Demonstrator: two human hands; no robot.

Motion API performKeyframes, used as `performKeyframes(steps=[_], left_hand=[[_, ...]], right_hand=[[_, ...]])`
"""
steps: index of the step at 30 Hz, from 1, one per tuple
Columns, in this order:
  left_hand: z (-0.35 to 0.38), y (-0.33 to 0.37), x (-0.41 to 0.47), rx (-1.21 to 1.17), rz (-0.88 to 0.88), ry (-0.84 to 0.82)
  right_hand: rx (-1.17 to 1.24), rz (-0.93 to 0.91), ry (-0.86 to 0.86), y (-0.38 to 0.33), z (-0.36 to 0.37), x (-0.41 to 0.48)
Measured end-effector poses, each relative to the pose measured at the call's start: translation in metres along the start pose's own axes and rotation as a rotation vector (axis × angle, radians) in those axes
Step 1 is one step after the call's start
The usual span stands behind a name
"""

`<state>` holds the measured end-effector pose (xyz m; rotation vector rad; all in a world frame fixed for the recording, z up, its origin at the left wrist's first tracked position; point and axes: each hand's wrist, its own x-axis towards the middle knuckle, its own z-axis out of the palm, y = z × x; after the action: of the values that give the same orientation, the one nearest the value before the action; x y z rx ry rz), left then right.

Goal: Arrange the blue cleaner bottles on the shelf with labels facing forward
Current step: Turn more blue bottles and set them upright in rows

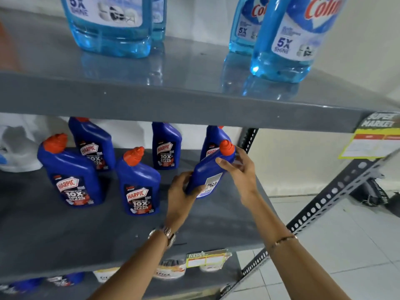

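Both hands grip tilted blue bottle | back label showing

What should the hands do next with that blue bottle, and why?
Probably turn the held bottle around and stand it up. Both the left hand and right hand hold it tilted, its white back label showing, while the standing bottles show front labels.
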<state>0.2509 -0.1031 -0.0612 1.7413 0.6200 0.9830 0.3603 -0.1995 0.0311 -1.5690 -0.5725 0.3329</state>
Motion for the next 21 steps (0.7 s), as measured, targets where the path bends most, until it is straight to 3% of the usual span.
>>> performKeyframes(steps=[4, 8, 10, 15, 19, 21], left_hand=[[0.009, 0.033, -0.013, -0.078, 0.254, 0.152], [0.017, 0.041, -0.026, -0.173, 0.064, 0.146], [0.018, 0.038, -0.034, -0.181, 0.061, 0.167], [0.022, 0.036, -0.046, -0.170, -0.029, 0.436], [0.024, 0.035, -0.048, -0.213, -0.013, 0.295], [0.026, 0.035, -0.045, -0.126, 0.009, 0.181]], right_hand=[[0.104, -0.060, -0.025, -0.033, -0.011, -0.006], [0.015, -0.051, -0.034, -0.052, -0.017, -0.008], [-0.049, -0.022, -0.038, -0.053, -0.018, -0.009], [-0.145, 0.056, -0.083, -0.049, -0.020, -0.011], [-0.233, 0.019, -0.118, -0.053, -0.015, -0.012], [-0.238, 0.010, -0.178, -0.059, -0.015, -0.014]])
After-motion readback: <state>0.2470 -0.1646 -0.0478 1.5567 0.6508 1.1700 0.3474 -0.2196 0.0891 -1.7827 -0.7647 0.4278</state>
